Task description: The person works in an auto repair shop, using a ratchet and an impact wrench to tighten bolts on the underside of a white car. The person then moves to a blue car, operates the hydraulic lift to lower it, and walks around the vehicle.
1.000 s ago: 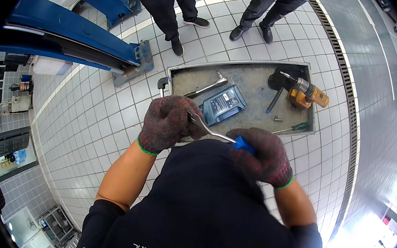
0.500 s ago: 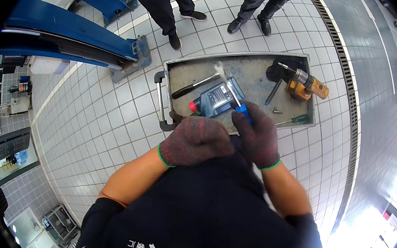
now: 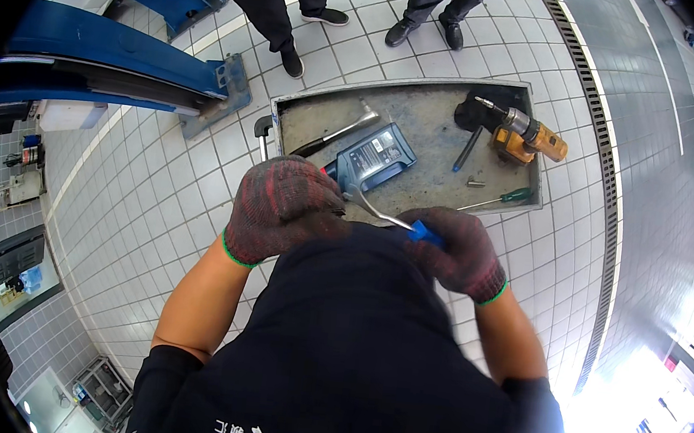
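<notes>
My right hand [image 3: 453, 253], in a dark red-flecked glove, grips the blue handle of a bent metal tool [image 3: 386, 218] with a flattened head. My left hand [image 3: 285, 206], gloved alike, is curled at that head; what its fingers hold is hidden. Just beyond both hands lies a grey metal tray [image 3: 428, 86] holding a dark blue jug with a red cap [image 3: 374, 158], a ratchet [image 3: 337, 135], a small metal piece [image 3: 476, 182], a green-handled screwdriver [image 3: 517, 195], a blue-and-black rod [image 3: 466, 149], a yellow drill [image 3: 545, 140] and a black cloth [image 3: 480, 112].
Two people's legs [image 3: 280, 7] [image 3: 436, 10] stand behind the tray. Blue lift posts [image 3: 111, 48] with a base plate [image 3: 215, 105] are at left on the tiled floor [image 3: 152, 221]. A drain grate [image 3: 596, 99] runs along the right.
Half a second ago the tool pointed forward over the tray; now it is angled leftward toward my left hand, which has moved up and left. The tray appears slightly higher in view.
</notes>
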`<state>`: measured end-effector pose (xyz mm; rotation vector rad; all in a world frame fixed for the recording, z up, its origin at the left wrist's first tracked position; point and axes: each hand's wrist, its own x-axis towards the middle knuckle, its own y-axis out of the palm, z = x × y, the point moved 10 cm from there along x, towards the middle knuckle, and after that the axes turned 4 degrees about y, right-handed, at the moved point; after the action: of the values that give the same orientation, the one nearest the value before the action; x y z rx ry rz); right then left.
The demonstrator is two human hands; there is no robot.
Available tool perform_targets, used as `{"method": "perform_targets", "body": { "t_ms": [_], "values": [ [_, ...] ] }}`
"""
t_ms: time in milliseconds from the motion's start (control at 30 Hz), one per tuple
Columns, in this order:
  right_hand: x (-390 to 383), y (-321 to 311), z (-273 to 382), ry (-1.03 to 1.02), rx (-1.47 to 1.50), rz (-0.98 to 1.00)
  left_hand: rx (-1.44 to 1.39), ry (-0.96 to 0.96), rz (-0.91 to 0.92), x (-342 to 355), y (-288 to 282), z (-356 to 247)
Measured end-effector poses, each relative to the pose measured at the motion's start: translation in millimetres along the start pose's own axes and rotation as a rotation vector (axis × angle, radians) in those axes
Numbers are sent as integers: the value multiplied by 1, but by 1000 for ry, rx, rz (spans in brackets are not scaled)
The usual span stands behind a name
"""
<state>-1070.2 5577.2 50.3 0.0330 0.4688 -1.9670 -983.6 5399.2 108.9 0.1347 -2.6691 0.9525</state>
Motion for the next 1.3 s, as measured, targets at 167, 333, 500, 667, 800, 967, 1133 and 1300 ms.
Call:
{"method": "perform_targets", "body": {
  "t_ms": [167,333,500,667,800,967,1133,1300],
  "values": [
    [0,-6,-24,166,-6,-24,196,123,-23,6,-8,-18],
    [1,-16,-141,473,-172,-181,171,-21,-22,3,0,5],
    [-17,-25,-237,701,-66,-291,102,-199,-39,-28,23,28],
    [11,-34,-254,775,-212,-305,27,-287,-120,-47,36,35],
    [16,-47,-253,667,-369,-516,-70,-311,-76,-39,49,34],
    [-3,-2,-169,303,74,-128,-177,-602,62,-48,93,54],
    [-25,10,-72,-15,185,5,-239,-432,196,-20,141,28],
    [-37,-1,-71,-7,-152,-110,-337,-437,258,-29,178,36]
  ]
}}
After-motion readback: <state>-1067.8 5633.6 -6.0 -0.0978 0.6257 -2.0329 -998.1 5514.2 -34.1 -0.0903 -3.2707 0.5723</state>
